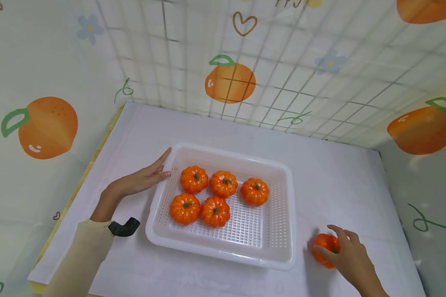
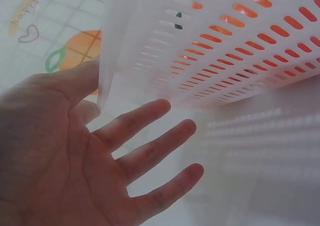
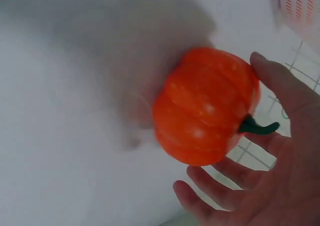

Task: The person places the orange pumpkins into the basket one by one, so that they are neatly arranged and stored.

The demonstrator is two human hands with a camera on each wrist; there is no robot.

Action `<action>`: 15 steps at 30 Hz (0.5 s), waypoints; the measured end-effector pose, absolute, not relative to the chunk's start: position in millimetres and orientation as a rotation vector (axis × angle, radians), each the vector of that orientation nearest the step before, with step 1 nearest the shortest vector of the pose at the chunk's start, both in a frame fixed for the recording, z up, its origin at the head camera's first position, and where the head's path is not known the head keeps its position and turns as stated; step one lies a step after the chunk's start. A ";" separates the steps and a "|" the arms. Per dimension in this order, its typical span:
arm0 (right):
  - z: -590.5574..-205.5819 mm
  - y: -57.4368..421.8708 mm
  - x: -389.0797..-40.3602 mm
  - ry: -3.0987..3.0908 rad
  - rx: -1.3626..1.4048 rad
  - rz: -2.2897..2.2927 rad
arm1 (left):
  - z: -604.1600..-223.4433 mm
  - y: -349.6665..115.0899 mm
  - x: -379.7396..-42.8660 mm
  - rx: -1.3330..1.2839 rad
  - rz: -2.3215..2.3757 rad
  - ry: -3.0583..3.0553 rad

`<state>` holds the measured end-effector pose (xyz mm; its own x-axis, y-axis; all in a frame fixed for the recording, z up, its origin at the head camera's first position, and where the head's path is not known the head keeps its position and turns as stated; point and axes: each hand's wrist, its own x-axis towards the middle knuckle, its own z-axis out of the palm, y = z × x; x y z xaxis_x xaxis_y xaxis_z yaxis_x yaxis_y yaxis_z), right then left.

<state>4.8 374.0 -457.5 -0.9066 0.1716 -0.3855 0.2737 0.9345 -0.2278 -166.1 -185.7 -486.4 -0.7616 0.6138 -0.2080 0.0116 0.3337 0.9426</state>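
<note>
Several small orange pumpkins (image 1: 215,211) with green stems sit in a white perforated plastic basket (image 1: 223,259). At its left side is my left hand (image 1: 143,180), fingers spread; in the left wrist view they reach under the basket wall (image 2: 125,46), and one digit passes behind its edge. To the right of the basket, a single pumpkin (image 3: 207,106) rests on the table. My right hand (image 1: 351,258) is spread around it, thumb at one side and fingers at the other. In the head view a gap shows between index fingertip and pumpkin.
A white cloth covers the table (image 1: 338,177), with a yellow edge (image 1: 93,161) on the left. Curtains printed with oranges (image 1: 230,82) hang behind and at both sides, a wire grid showing through the back one. A black wrist device (image 1: 124,227) sits by the left sleeve.
</note>
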 end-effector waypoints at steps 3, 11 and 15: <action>-461.4 374.6 9.6 2.655 0.408 -0.418 | -485.7 -186.0 -166.1 0.550 1.448 2.063; -464.2 374.0 13.0 2.610 0.454 -0.432 | -486.7 -186.3 -166.0 0.551 1.462 2.054; -464.4 374.6 13.4 2.635 0.425 -0.422 | -487.3 -186.4 -166.0 0.553 1.462 2.053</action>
